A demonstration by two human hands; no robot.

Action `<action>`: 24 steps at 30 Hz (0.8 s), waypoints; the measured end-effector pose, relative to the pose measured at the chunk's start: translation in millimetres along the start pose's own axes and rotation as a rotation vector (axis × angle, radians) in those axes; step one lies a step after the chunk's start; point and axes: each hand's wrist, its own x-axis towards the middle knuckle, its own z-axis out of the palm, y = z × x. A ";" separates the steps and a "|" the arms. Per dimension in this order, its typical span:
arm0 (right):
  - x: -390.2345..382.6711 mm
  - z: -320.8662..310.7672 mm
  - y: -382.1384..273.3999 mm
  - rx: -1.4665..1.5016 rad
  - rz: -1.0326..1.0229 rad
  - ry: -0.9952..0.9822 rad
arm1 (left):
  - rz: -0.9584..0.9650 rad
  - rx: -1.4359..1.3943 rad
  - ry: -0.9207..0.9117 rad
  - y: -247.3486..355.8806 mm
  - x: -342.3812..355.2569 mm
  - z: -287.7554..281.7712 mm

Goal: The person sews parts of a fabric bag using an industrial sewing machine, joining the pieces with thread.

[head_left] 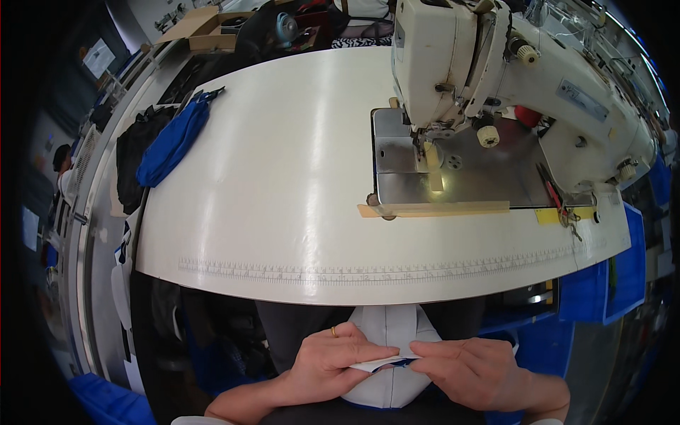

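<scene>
My left hand [340, 358], with a ring on one finger, and my right hand [464, 368] are closed on a folded white strip [386, 365] with dark blue inside, below the table's front edge. It lies across a light grey-white fabric piece [386, 326] with seams and blue trim at its bottom, on my lap. Beyond my hands stands the white table [269, 177] with a printed ruler along its front. A white sewing machine [432, 64] with a steel plate [393, 170] stands at its right, and red-handled scissors [556, 198] lie at the plate's right end.
Blue [166, 145] and black [131, 159] fabric items lie on the table's left edge. Blue bins [595, 290] sit below right, another [110, 400] at lower left. Cardboard boxes [205, 32] are behind the table. Another person [64, 166] is at far left.
</scene>
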 end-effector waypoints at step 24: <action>-8.6 -13.8 -6.2 -0.015 0.026 0.007 | 0.199 0.263 -0.076 5.3 3.9 1.1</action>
